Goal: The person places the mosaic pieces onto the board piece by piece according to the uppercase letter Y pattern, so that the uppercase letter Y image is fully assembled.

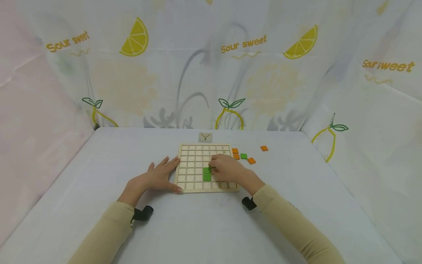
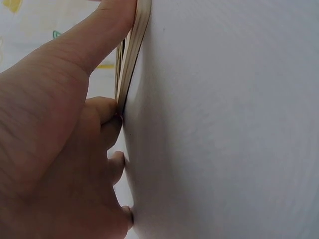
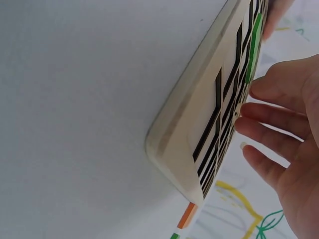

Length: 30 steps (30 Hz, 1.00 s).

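A wooden grid board (image 1: pixel 190 190) lies on the table with two green square tiles (image 1: pixel 207 177) in adjoining cells of one column. My left hand (image 1: pixel 159 177) rests spread at the board's left side, thumb at the near corner and fingertips along the edge. In the left wrist view the thumb (image 2: pixel 107 25) touches the board's wooden rim (image 2: pixel 133 55). Over the right half of the board is my right hand (image 1: pixel 227 168), its fingertips down beside the upper green tile (image 1: pixel 206 170). Thumb (image 3: pixel 271 82) and green tile (image 3: pixel 254 50) meet in the right wrist view; whether anything is pinched is hidden.
Right of the board lie several orange tiles (image 1: pixel 251 160) and one green tile (image 1: pixel 244 156); another orange tile (image 1: pixel 264 148) is farther off. A small printed pattern card (image 1: pixel 205 137) lies behind the board. Patterned cloth walls (image 1: pixel 184 73) rise behind the white table (image 1: pixel 211 227).
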Motion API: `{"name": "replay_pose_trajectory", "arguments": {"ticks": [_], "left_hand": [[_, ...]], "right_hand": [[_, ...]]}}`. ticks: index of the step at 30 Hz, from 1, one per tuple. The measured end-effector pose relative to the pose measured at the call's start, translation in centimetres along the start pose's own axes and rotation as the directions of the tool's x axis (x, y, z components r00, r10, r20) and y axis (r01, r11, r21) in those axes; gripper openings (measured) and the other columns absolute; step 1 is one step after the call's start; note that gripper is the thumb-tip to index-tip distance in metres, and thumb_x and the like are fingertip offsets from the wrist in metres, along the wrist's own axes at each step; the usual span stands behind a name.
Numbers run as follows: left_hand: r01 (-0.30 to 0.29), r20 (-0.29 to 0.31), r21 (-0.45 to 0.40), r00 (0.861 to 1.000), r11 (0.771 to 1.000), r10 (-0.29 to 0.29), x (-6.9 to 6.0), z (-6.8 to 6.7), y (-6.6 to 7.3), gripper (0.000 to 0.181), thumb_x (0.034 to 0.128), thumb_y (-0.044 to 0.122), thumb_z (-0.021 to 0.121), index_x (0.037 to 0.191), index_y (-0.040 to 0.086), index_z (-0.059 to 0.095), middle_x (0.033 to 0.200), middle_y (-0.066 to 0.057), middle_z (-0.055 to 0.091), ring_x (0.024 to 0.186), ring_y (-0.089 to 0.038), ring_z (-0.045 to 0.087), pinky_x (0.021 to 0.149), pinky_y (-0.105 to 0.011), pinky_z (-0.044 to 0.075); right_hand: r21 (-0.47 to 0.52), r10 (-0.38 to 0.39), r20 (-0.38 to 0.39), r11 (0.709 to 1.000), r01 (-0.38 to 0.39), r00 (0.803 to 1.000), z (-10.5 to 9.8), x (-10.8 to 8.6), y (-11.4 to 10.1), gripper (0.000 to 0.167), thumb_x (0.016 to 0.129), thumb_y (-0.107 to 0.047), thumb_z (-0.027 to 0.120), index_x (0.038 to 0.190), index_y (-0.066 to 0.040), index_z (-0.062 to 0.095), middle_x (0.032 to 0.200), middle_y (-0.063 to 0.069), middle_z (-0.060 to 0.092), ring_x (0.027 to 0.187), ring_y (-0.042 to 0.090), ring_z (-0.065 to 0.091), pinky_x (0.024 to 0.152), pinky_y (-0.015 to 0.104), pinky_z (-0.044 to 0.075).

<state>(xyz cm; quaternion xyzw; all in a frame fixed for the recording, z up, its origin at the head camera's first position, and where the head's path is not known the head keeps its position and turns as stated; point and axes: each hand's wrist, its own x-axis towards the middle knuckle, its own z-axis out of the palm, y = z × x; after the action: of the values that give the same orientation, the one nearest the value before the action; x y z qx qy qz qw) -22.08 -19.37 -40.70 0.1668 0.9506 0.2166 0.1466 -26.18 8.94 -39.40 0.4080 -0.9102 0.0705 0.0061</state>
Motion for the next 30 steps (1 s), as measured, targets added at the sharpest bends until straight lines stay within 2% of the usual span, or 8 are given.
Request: {"name": "replay_pose_trajectory", "arguments": {"ticks": [4, 9, 12, 17, 23, 26, 30], "left_hand": [[0.003, -0.003, 0.008, 1.0, 1.0, -0.003, 0.1, 0.1, -0.1, 0.12, 0.0725, 0.059, 0.081, 0.16, 0.009, 0.016, 0.168, -0.011, 0.012, 0.154, -0.044, 0.002, 0.113, -0.077, -0.003], [0.006, -0.004, 0.012, 1.0, 1.0, -0.006, 0.1, 0.1, -0.1, 0.12, 0.0723, 0.059, 0.081, 0.16, 0.009, 0.016, 0.168, -0.011, 0.013, 0.154, -0.044, 0.003, 0.113, -0.077, -0.003], [0.005, -0.003, 0.009, 1.0, 1.0, -0.005, 0.1, 0.1, -0.1, 0.12, 0.0722, 0.059, 0.081, 0.16, 0.009, 0.016, 0.168, -0.011, 0.012, 0.154, -0.044, 0.002, 0.113, -0.077, -0.003], [0.001, 0.0, 0.002, 1.0, 1.0, -0.001, 0.0, 0.1, -0.1, 0.121, 0.0719, 0.059, 0.081, 0.16, 0.008, 0.016, 0.168, -0.011, 0.012, 0.154, -0.044, 0.002, 0.113, -0.077, -0.003], [0.002, 0.0, 0.011, 1.0, 1.0, -0.002, 0.2, 0.2, -0.3, 0.122, 0.0715, 0.06, 0.081, 0.16, 0.008, 0.016, 0.168, -0.011, 0.013, 0.154, -0.044, 0.002, 0.112, -0.078, -0.003], [0.003, 0.001, 0.009, 1.0, 1.0, -0.003, 0.2, 0.2, -0.3, 0.122, 0.0712, 0.061, 0.081, 0.16, 0.008, 0.016, 0.168, -0.011, 0.012, 0.154, -0.044, 0.002, 0.113, -0.078, -0.003], [0.001, 0.001, 0.008, 1.0, 1.0, -0.001, 0.2, 0.1, -0.3, 0.122, 0.0711, 0.062, 0.08, 0.16, 0.009, 0.015, 0.168, -0.011, 0.012, 0.154, -0.044, 0.002, 0.113, -0.077, -0.003]], "right_hand": [[0.014, 0.008, -0.001, 1.0, -0.008, 1.0, -0.2, -0.2, 0.3, 0.017, 0.094, -0.007, 0.06, 0.105, -0.01, 0.073, 0.094, -0.001, 0.064, 0.081, 0.014, 0.054, 0.077, 0.029, 0.051], [0.001, 0.056, 0.023, 0.998, -0.056, 0.998, -0.2, -0.4, 1.0, 0.028, 0.093, -0.005, 0.058, 0.117, -0.01, 0.072, 0.106, 0.0, 0.067, 0.093, 0.014, 0.06, 0.085, 0.028, 0.053], [0.0, 0.061, 0.013, 0.998, -0.061, 0.998, -0.4, -0.5, 1.3, 0.028, 0.092, -0.004, 0.059, 0.116, -0.009, 0.072, 0.109, 0.001, 0.068, 0.097, 0.015, 0.062, 0.085, 0.029, 0.054], [-0.022, 0.032, -0.007, 0.999, -0.033, 0.999, -0.5, -0.9, 1.7, 0.021, 0.092, -0.003, 0.059, 0.107, -0.008, 0.072, 0.103, 0.002, 0.069, 0.094, 0.017, 0.062, 0.082, 0.03, 0.054], [-0.007, 0.087, 0.006, 0.996, -0.086, 0.996, -0.7, -1.3, 2.2, 0.024, 0.09, -0.001, 0.059, 0.109, -0.009, 0.071, 0.105, 0.003, 0.067, 0.1, 0.018, 0.062, 0.086, 0.031, 0.054], [-0.018, 0.088, 0.0, 0.996, -0.088, 0.996, -0.7, -1.5, 2.5, 0.022, 0.091, -0.001, 0.059, 0.107, -0.008, 0.072, 0.103, 0.004, 0.069, 0.096, 0.019, 0.064, 0.084, 0.033, 0.055], [-0.061, 0.08, -0.012, 0.995, -0.081, 0.997, -0.6, -1.9, 3.0, 0.022, 0.091, 0.0, 0.058, 0.106, -0.009, 0.072, 0.095, 0.002, 0.068, 0.081, 0.014, 0.06, 0.072, 0.028, 0.052]]}}
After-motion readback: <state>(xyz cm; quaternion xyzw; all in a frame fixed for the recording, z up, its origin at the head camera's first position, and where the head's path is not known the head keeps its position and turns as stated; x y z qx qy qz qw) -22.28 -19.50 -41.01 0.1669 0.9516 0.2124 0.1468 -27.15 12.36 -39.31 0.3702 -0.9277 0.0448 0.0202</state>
